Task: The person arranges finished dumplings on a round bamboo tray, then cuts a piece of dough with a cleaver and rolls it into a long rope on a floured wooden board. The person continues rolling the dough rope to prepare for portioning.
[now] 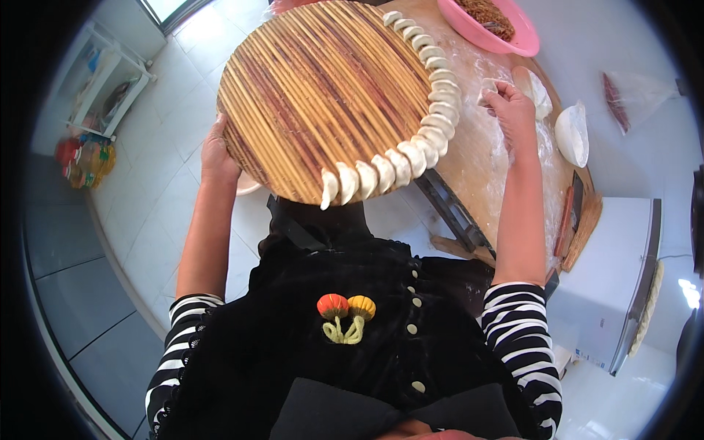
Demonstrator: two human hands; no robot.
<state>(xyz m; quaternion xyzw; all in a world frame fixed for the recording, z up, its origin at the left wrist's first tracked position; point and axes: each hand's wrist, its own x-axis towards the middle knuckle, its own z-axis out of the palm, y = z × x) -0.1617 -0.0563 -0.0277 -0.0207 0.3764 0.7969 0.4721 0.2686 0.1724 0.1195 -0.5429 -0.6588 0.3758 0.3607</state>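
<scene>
My left hand (217, 154) grips the left edge of a round tray of light and dark brown stalks (324, 99), held up off the table. A curved row of white crescent dumplings (443, 96) follows the tray's right and lower rim; the rest of its visible surface is bare stalks. To the right of the tray, my right hand (511, 104) pinches a small pale dough piece (486, 91), which looks like another dumpling. Below that hand is the floured wooden tabletop (473, 143). Just beyond my right wrist lies a white dough lump (540, 96).
A pink basin of brown filling (528, 41) stands at the table's far end. A white bowl (573, 135) sits along the right edge. Nearer lie a straw brush (583, 234) and a wooden-handled tool (564, 223). Left, on the floor, are a white shelf rack (107, 91) and oil bottles (91, 162).
</scene>
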